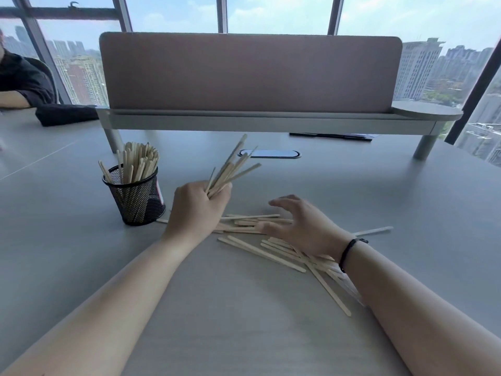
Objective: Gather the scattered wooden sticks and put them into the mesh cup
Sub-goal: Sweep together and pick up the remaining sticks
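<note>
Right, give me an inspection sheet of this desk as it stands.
Surface: grey table, flat, oval grommet mid-desk.
Job's things: mesh cup upright, part filled with sticks; loose sticks scattered at centre-right.
Clutter: dark cloth far left; dark flat item under the shelf.
Hands: left hand closed on a bundle of sticks; right hand open over the pile.
Cables: nothing seen.
Surroundings: pink divider, windows, another person's arm far left.
</note>
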Tool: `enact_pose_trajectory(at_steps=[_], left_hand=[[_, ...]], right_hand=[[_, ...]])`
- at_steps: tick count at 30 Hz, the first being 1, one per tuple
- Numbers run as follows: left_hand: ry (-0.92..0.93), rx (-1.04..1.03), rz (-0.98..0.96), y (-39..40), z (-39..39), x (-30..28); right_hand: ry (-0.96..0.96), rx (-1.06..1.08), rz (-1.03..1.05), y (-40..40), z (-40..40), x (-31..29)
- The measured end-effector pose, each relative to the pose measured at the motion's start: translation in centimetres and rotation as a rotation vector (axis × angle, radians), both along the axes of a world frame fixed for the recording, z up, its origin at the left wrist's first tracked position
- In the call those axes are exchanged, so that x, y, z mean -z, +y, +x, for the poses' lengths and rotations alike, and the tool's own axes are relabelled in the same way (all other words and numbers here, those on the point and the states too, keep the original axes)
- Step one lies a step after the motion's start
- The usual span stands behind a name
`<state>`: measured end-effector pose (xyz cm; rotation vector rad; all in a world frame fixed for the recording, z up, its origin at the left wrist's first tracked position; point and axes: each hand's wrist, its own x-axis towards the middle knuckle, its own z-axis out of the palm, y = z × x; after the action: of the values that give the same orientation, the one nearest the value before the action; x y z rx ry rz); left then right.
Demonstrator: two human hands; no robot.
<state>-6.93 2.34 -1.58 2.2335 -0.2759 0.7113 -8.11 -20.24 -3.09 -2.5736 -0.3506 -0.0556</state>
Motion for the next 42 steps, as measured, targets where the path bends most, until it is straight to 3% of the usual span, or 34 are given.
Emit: enact_pose_trajectory(at_steps=[3,6,9,16,20,25,33,42], left_hand=[[0.102,0.104,-0.292,0.2,0.4,0.2],[0.251,0.204,-0.737,-0.3,0.5,0.3],[0.337,0.276,-0.868,-0.8,0.4,0.5],[0.36,0.305,-0.833,-1.4,0.1,1.2],[0.349,0.239,-0.788,-1.5,0.1,1.4],[0.327,0.101,-0.778,-1.4,0.2,1.2],[0.268,0.057,-0.694,-0.8,0.6,1.6],[0.315,0.271,-0.682,-1.5,-0.3,1.1]], right_hand=[[0.018,-0.065,-0.209,0.6,-0.5,0.2],[-0.009,-0.058,-0.156,0.9,-0.4,0.3],[-0.061,-0.047,-0.101,1.1,-0.1,0.6],[-0.076,-0.027,-0.096,1.1,0.6,0.7],[-0.08,-0.017,-0.195,1.7,0.7,0.1],[0.004,-0.001,-0.253,2.5,0.5,-0.8],[0.179,-0.014,-0.285,3.8,1.6,-2.6],[0.252,-0.111,-0.548,5.9,2.4,-4.4]])
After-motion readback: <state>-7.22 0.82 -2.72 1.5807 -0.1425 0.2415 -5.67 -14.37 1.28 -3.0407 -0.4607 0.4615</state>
